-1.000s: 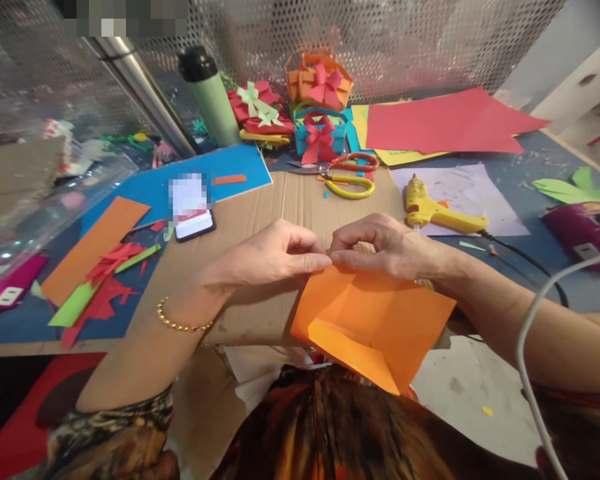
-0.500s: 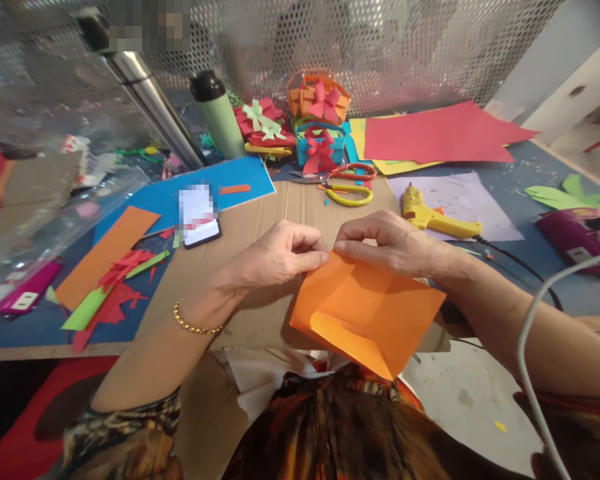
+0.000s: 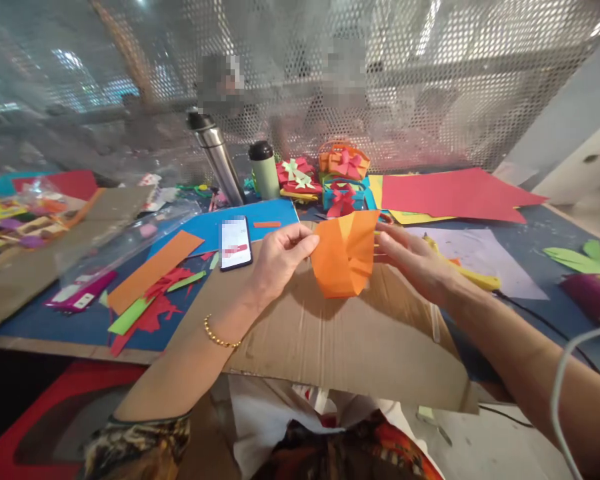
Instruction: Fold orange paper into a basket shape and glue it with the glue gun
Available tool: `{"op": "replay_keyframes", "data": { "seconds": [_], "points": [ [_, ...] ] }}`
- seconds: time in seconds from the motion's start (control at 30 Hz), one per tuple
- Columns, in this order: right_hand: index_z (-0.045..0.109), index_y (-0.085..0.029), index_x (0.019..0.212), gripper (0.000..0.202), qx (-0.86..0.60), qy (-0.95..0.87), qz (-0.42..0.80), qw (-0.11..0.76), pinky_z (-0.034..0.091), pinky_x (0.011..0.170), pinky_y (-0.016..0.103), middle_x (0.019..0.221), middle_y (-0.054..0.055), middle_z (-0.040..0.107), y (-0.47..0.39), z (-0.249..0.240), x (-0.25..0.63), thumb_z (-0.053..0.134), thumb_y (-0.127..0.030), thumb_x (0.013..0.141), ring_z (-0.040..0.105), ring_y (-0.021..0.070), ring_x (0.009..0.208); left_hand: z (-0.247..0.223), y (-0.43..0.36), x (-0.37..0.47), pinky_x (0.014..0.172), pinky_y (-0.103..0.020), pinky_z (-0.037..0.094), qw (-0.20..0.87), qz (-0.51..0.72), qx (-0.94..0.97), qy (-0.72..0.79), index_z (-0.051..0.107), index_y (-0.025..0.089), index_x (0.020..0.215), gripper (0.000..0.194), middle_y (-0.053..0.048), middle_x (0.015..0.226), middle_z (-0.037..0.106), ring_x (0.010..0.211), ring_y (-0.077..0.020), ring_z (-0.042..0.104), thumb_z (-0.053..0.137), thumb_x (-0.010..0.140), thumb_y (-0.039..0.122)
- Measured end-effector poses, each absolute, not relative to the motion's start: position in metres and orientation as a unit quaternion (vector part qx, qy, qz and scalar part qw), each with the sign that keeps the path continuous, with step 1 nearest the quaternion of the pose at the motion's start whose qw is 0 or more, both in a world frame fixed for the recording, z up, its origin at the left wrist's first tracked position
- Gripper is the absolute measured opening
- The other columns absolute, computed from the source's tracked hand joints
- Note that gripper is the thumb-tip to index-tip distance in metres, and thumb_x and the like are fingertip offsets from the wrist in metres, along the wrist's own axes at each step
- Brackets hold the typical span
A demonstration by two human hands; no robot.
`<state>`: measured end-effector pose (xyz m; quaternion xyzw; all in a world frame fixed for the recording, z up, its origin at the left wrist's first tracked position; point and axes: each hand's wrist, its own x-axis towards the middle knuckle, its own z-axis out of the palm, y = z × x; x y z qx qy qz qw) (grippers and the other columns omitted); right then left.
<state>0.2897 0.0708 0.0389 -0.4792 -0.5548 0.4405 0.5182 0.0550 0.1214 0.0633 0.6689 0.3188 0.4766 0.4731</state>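
A folded orange paper piece [image 3: 343, 267] stands up above the brown cardboard sheet [image 3: 300, 343], its sides bent into a pouch-like shape. My left hand [image 3: 283, 260] pinches its left edge between thumb and fingers. At the right edge is my right hand [image 3: 420, 263], its fingers stretched out and apart, close against the paper; whether they touch it I cannot tell. Scissors [image 3: 387, 218] lie mostly hidden behind the paper. A yellow glue gun [image 3: 480, 277] lies on a pale purple sheet [image 3: 510, 260], partly covered by my right hand.
Left of the cardboard are a phone [image 3: 235, 247], an orange strip [image 3: 155, 270] and red and green scraps [image 3: 150, 313]. Behind stand a steel flask [image 3: 223, 163], a green bottle [image 3: 265, 173] and small paper baskets [image 3: 345, 163]. Red sheets [image 3: 455, 193] lie back right; a white cable [image 3: 560, 387] hangs at right.
The orange paper has been raised and turned upright, away from my body. My right hand has loosened from its top edge and moved to its right side. The view has tilted upward.
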Motion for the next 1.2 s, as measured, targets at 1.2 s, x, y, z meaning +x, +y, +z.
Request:
{"op": "replay_keyframes", "data": {
  "seconds": [1.2],
  "points": [
    [0.079, -0.022, 0.083, 0.031, -0.543, -0.531, 0.417, 0.499, 0.06, 0.063, 0.033, 0.083, 0.005, 0.078, 0.059, 0.047, 0.288, 0.085, -0.049, 0.069, 0.072, 0.0208, 0.071, 0.063, 0.111, 0.059, 0.063, -0.027, 0.038, 0.474, 0.287, 0.748, 0.365, 0.059, 0.018, 0.075, 0.016, 0.001, 0.075, 0.056, 0.07, -0.0118, 0.049, 0.059, 0.083, 0.032]
  ]
}}
